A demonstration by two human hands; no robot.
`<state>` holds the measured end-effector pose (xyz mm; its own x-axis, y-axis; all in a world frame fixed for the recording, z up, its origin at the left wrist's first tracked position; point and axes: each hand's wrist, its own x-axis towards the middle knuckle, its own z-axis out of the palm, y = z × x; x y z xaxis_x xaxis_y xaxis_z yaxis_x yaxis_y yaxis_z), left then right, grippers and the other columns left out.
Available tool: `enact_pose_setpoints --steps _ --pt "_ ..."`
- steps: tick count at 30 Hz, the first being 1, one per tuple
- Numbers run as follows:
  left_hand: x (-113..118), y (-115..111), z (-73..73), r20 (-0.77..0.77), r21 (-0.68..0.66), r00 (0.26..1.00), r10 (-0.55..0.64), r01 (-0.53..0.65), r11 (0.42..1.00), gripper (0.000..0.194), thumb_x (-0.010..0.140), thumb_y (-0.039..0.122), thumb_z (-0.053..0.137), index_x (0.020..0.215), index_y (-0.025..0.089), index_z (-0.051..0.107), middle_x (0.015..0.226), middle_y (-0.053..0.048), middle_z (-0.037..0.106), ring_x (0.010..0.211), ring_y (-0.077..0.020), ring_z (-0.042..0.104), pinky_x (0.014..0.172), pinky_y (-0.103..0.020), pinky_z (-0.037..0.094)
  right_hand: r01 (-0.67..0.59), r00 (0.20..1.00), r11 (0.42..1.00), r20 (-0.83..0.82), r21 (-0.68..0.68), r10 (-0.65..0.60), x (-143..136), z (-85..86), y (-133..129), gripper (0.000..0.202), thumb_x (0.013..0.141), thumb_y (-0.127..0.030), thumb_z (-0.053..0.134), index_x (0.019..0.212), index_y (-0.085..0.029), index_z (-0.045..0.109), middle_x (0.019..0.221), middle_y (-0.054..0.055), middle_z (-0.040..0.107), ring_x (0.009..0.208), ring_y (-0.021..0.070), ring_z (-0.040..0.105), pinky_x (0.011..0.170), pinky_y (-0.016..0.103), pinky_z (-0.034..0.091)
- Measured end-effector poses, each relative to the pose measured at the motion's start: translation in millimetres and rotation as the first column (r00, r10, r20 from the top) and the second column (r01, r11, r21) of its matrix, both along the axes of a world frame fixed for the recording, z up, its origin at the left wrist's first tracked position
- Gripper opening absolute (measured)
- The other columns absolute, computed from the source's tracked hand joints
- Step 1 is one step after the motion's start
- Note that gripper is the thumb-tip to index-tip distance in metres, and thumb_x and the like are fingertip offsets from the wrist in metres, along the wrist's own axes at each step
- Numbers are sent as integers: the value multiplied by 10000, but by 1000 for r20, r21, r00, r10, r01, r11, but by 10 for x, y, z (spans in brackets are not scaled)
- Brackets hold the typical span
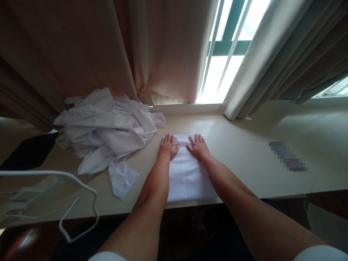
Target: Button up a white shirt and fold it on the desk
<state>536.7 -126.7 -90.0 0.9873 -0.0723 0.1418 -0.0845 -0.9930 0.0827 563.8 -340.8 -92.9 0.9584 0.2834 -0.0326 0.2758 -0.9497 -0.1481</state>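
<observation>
A folded white garment (187,177) lies flat on the pale wooden table, reaching to its front edge. My left hand (168,146) presses flat on the garment's far left corner, fingers stretched forward. On the far right corner rests my right hand (199,146), also flat with its fingers apart. Neither hand grips the cloth. Left of my hands sits a rumpled heap of white clothing (108,123), with buttons and a sleeve showing; a cuff hangs toward the front of the table.
Beige curtains (168,47) hang behind the table, with a bright barred window (231,47) between them. At left are a power strip (46,183), a white cable (81,185) and a black flat item (29,150). A blurred-out object (288,156) lies at right.
</observation>
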Motion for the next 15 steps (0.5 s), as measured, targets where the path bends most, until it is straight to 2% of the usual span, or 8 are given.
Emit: enact_pose_setpoints --steps 8,15 --pt "-70 2 -16 -22 4 1000 8 -8 1000 761 954 546 280 1590 135 207 1666 -104 177 1557 -265 69 1269 -467 28 8 1000 1000 -3 2 -8 -106 13 -2 804 952 -686 226 1609 -234 120 1680 125 -30 1542 337 -55 1214 518 -7" --pt "-196 14 -43 -22 6 1000 -2 3 1000 768 956 546 265 1591 120 193 1669 -117 156 1557 -268 72 1269 -466 29 9 1000 1000 1 7 -9 -245 11 -8 804 952 -689 226 1609 -237 122 1679 130 -10 1544 327 -53 1216 515 14"
